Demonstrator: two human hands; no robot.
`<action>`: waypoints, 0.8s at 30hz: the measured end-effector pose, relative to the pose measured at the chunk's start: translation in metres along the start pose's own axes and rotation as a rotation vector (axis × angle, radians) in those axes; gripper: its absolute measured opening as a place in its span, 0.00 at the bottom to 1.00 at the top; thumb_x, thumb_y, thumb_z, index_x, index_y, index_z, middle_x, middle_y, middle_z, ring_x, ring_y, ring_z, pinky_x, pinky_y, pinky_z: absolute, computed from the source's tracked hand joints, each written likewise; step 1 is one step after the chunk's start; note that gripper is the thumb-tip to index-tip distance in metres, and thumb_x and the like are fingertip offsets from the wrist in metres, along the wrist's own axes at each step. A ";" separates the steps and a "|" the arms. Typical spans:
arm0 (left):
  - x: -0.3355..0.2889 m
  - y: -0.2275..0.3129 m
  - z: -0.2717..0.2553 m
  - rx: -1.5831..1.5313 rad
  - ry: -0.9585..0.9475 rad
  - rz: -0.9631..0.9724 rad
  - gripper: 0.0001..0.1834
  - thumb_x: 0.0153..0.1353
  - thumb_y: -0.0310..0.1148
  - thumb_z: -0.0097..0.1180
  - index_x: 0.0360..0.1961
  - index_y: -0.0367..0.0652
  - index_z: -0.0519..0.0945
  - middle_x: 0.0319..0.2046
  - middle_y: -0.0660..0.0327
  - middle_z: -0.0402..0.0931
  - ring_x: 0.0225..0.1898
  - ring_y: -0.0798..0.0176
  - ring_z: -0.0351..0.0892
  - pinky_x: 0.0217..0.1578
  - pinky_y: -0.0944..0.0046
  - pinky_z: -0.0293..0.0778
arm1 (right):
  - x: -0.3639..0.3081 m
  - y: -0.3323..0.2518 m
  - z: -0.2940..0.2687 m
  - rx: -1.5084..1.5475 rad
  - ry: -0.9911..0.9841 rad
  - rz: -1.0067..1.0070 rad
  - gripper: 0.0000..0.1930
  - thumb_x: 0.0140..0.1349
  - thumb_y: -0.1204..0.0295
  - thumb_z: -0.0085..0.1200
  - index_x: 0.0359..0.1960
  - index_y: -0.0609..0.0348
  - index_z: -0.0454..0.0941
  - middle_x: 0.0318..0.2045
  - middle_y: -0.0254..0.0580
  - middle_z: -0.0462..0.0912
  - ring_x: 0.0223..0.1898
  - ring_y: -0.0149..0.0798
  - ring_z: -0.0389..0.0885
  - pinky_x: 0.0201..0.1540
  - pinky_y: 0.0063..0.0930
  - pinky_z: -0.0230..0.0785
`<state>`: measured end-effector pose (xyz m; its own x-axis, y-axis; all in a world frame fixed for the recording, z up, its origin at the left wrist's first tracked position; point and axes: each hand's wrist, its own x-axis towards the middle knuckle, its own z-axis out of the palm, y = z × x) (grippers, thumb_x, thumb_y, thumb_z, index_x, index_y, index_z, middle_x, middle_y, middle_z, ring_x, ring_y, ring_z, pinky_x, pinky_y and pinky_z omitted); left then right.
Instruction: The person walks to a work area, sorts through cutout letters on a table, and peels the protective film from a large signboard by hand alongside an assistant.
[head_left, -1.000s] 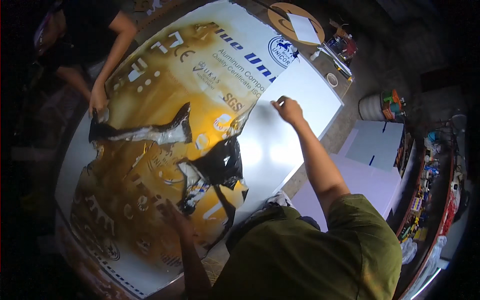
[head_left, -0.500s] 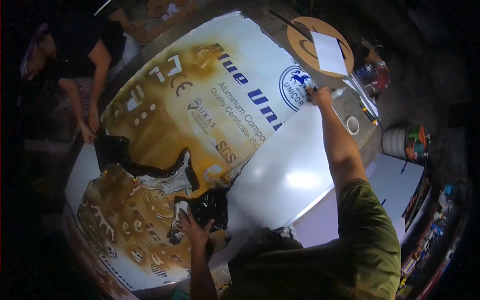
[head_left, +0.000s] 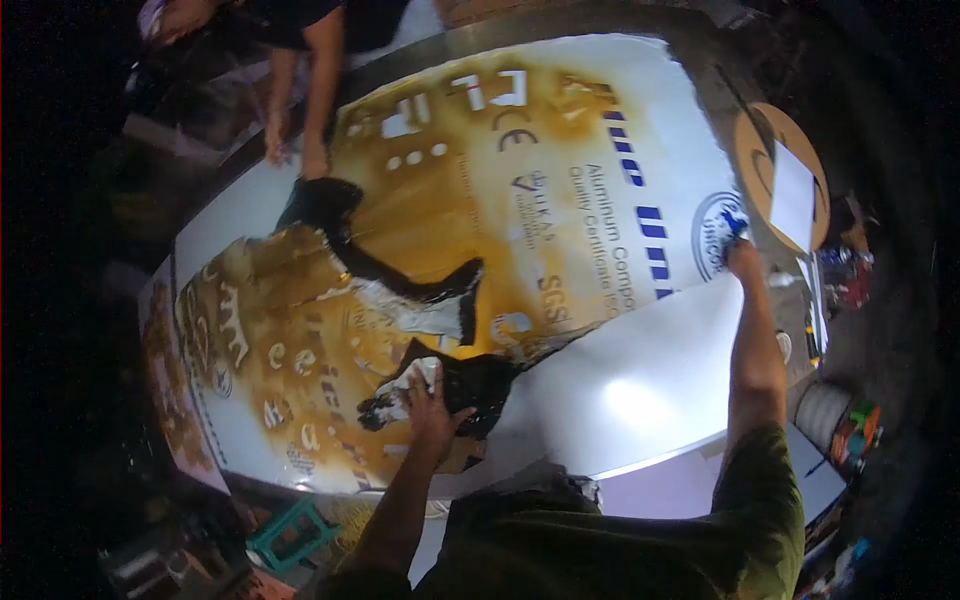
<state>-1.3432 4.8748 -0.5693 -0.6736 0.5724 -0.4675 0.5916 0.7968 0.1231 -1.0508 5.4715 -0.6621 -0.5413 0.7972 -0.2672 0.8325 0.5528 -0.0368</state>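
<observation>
My left hand (head_left: 432, 418) rests with fingers spread on a crumpled black and white piece of plastic sheeting (head_left: 480, 392), on top of a brown-stained, printed protective sheet (head_left: 400, 230). At the far right, my right hand (head_left: 741, 257) is closed at the corner of a glossy white panel surface (head_left: 650, 370), beside a round blue printed emblem (head_left: 717, 232). What its fingers hold is too dark and small to make out. A strip of black film (head_left: 390, 270) with a white underside lies curled farther away.
Across the table at the upper left, another person's hands (head_left: 300, 160) touch the black film's end. A round brown board (head_left: 800, 150) with a white paper (head_left: 792, 195) lies at the right. Also there are a tape roll (head_left: 783, 347) and a bucket (head_left: 822, 412). A green stool (head_left: 290, 535) stands below left.
My view has turned, so the table appears rotated and shifted to the right. Both my hands stay at about the same spots on the sheet. The other person remains at the black film.
</observation>
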 end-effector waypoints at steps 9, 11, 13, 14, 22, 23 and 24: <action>0.008 -0.011 0.013 0.030 0.006 0.069 0.61 0.39 0.59 0.68 0.70 0.50 0.48 0.69 0.39 0.33 0.68 0.33 0.41 0.64 0.35 0.38 | -0.036 -0.176 -0.075 0.437 -0.044 -0.434 0.14 0.65 0.70 0.42 0.46 0.64 0.77 0.45 0.50 0.79 0.51 0.50 0.75 0.53 0.44 0.65; 0.003 -0.012 0.011 0.023 0.006 -0.023 0.60 0.39 0.59 0.68 0.70 0.50 0.50 0.69 0.39 0.37 0.68 0.33 0.41 0.65 0.36 0.39 | -0.045 -0.313 -0.069 0.817 0.070 -0.775 0.14 0.63 0.69 0.45 0.44 0.63 0.78 0.46 0.53 0.79 0.52 0.53 0.73 0.55 0.41 0.64; -0.002 -0.021 0.006 0.027 0.010 0.060 0.59 0.39 0.60 0.68 0.70 0.51 0.52 0.69 0.40 0.40 0.69 0.36 0.42 0.65 0.38 0.41 | -0.049 -0.421 -0.101 0.614 -0.037 -0.683 0.17 0.61 0.58 0.50 0.34 0.62 0.78 0.31 0.58 0.79 0.37 0.59 0.77 0.43 0.48 0.68; -0.004 -0.035 0.018 0.000 0.003 0.046 0.59 0.39 0.59 0.68 0.70 0.51 0.52 0.69 0.41 0.41 0.69 0.38 0.44 0.65 0.39 0.41 | -0.067 -0.455 -0.126 0.601 -0.142 -0.647 0.19 0.61 0.55 0.50 0.35 0.61 0.79 0.32 0.58 0.80 0.37 0.59 0.78 0.42 0.47 0.70; 0.004 -0.034 0.028 -0.134 0.249 0.191 0.51 0.40 0.50 0.70 0.64 0.42 0.60 0.64 0.43 0.55 0.66 0.42 0.51 0.64 0.40 0.43 | -0.164 -0.434 -0.044 0.361 -0.234 -0.666 0.17 0.61 0.68 0.44 0.48 0.65 0.72 0.41 0.58 0.79 0.45 0.55 0.78 0.47 0.45 0.70; 0.001 -0.037 0.025 -0.170 0.275 0.177 0.52 0.39 0.49 0.71 0.64 0.41 0.60 0.63 0.43 0.57 0.66 0.41 0.52 0.64 0.39 0.44 | -0.178 -0.420 -0.022 0.380 -0.144 -0.723 0.17 0.61 0.71 0.43 0.51 0.65 0.70 0.45 0.58 0.78 0.48 0.54 0.77 0.49 0.44 0.70; -0.003 -0.040 0.021 -0.182 0.286 0.191 0.48 0.44 0.48 0.68 0.63 0.39 0.61 0.61 0.44 0.59 0.65 0.41 0.54 0.64 0.39 0.44 | -0.190 -0.410 -0.016 0.375 -0.152 -0.734 0.17 0.61 0.71 0.43 0.51 0.65 0.70 0.45 0.58 0.78 0.48 0.54 0.77 0.49 0.44 0.70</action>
<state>-1.3553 4.8364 -0.5915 -0.6706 0.7240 -0.1616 0.6473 0.6775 0.3492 -1.2915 5.0971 -0.5806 -0.9617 0.2103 -0.1760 0.2736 0.7800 -0.5629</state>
